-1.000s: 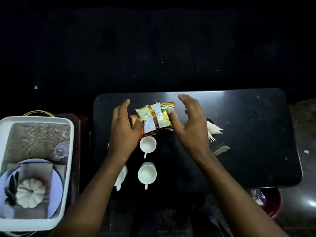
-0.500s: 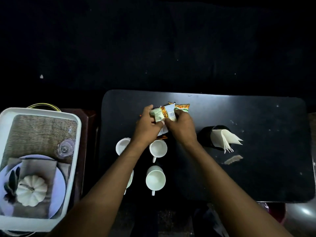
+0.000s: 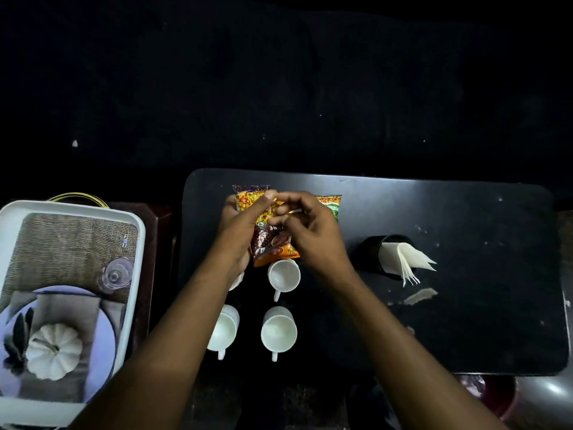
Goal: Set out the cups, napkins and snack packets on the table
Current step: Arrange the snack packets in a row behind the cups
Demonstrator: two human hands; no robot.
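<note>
Dark bench (image 3: 465, 321), seen from above. Both hands up over its far-left part, busy w/ a small stack of snack packets (image 3: 273, 240).

Left hand (image 3: 238, 234): cupped under and around the stack from the left, thumb across the top packet's yellow-orange face, fingers (image 3: 231, 201) curled behind; clamped on the packets. Packets seem lifted off the bench, though hard to be sure in this light.

Right hand (image 3: 313, 234): fingers (image 3: 286, 201) bent and drawn together, tips pinching at the upper edge of a packet near the middle of the stack. Green-and-orange packet (image 3: 333, 206) poking out behind that hand, to the right.

Four white cups in a 2x2 block just near side of the packets, handles pointing toward the camera: far-right cup (image 3: 283, 276) right below the stack's lower edge, near-right cup (image 3: 278, 332), near-left cup (image 3: 224, 330), far-left cup (image 3: 237, 280) mostly hidden by the left wrist.

Black holder (image 3: 372, 252) w/ white napkins (image 3: 406, 262) fanned out to the right, well apart from the cups, mid-bench. Pale scrap (image 3: 420, 296) lying just near side of it.

Off the bench, left: white tray (image 3: 141, 243) w/ woven mat (image 3: 65, 246), clear glass (image 3: 116, 274) on its side, pale plate (image 3: 105, 333), small white pumpkin (image 3: 54, 350).
</note>
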